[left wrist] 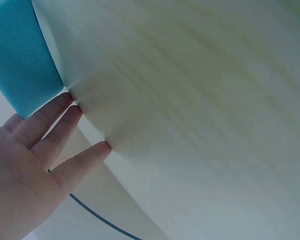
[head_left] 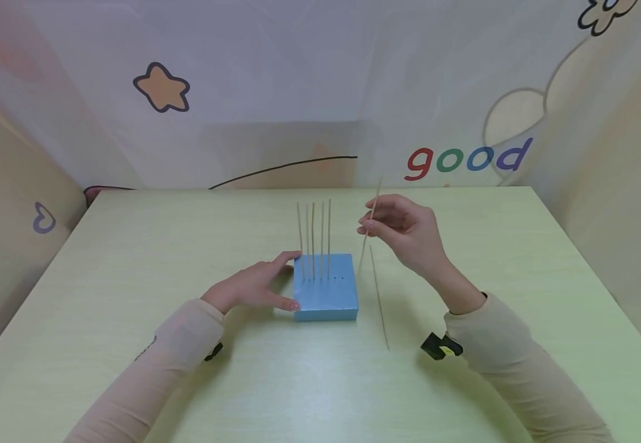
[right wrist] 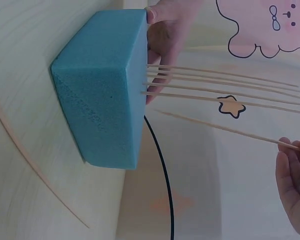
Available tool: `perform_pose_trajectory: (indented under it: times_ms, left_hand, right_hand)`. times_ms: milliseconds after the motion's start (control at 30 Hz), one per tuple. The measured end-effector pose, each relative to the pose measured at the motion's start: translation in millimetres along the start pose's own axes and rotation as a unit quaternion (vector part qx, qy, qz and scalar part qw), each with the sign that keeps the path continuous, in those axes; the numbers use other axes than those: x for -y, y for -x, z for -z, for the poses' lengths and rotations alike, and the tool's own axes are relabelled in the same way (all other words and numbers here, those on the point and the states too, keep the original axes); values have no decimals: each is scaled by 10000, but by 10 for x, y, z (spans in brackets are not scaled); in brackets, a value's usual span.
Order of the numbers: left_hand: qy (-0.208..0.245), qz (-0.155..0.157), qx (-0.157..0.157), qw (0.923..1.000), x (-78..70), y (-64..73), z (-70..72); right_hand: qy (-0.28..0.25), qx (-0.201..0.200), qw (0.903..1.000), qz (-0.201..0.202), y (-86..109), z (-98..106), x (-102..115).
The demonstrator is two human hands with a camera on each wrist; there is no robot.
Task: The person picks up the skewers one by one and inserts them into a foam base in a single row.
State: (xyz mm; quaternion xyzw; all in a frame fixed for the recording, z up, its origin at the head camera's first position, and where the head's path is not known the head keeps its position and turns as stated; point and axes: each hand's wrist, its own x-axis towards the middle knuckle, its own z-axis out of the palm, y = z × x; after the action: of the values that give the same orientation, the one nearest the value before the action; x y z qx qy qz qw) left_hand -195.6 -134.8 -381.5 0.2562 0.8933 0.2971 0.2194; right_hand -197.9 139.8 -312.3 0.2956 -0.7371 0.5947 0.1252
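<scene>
A blue foam block (head_left: 326, 300) lies on the table with several thin wooden skewers (head_left: 329, 237) standing upright in a row across its top. Two small dark holes show to the right of that row. My left hand (head_left: 256, 286) rests against the block's left side, thumb at the front corner and index finger at the back corner; its other fingers (left wrist: 75, 167) extend straight down to the tabletop. Between thumb and fingertips, my right hand (head_left: 411, 237) pinches another skewer (right wrist: 225, 128), slightly tilted. Its lower tip hangs right of the block, apart from it in the head view.
One loose skewer (head_left: 378, 298) lies on the pale green table (head_left: 132, 258), right of the block. A printed cloth backdrop (head_left: 276, 80) rises behind the table, and side cloths flank it. Dark wrist devices (head_left: 441, 346) hang below both sleeves.
</scene>
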Motion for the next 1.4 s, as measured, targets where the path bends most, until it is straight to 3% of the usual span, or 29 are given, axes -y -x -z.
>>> perform_pose_trajectory:
  times_ms: [433,700,1400]
  left_hand:
    - [-21,13,3,10000,22,-15,-7]
    - [-46,29,-10,10000,14,-17,-16]
    - [-131,45,-59,9999,22,-31,-15]
  right_hand:
    - [270,71,9994,221,-53,-187,-42]
    - [693,120,9971,299,-69,-274,-54]
    - [726,110,9964,420,-73,-297,-60]
